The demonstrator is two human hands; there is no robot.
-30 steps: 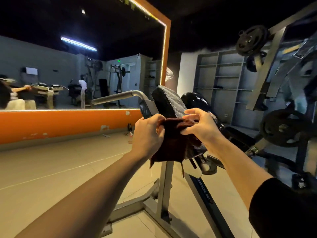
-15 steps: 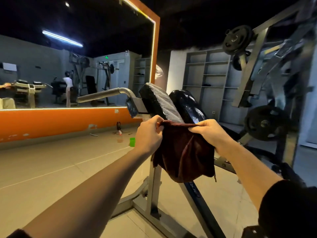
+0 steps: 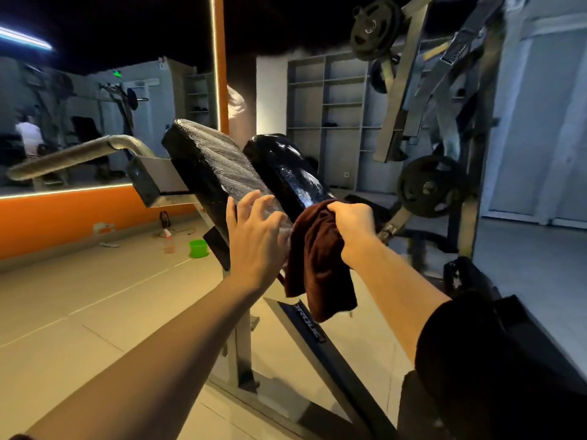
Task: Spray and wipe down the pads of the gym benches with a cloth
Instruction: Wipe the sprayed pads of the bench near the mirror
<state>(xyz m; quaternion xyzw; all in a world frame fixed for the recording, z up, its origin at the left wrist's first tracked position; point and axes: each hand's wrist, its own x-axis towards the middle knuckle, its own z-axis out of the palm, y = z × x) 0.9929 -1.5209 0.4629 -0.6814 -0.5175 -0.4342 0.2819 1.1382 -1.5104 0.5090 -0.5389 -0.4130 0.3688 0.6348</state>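
Observation:
Two black pads tilt up on a grey bench frame (image 3: 241,354) in front of me. The left pad (image 3: 206,157) has a worn, streaked face; the right pad (image 3: 289,173) is glossy and wet-looking. My right hand (image 3: 354,230) grips a dark maroon cloth (image 3: 320,268) by its top edge at the lower end of the right pad, and the cloth hangs down loose. My left hand (image 3: 254,239) is off the cloth, fingers spread, just in front of the lower end of the left pad.
A grey handle bar (image 3: 73,155) juts left from the bench. On the floor near the orange wall stand a green cup (image 3: 198,248) and a small bottle (image 3: 169,242). A plate-loaded machine (image 3: 428,185) and shelving stand at right. A large mirror covers the left wall.
My left hand has let go of the cloth and opened its fingers. The right hand alone now holds the cloth, which hangs lower and closer to the right pad.

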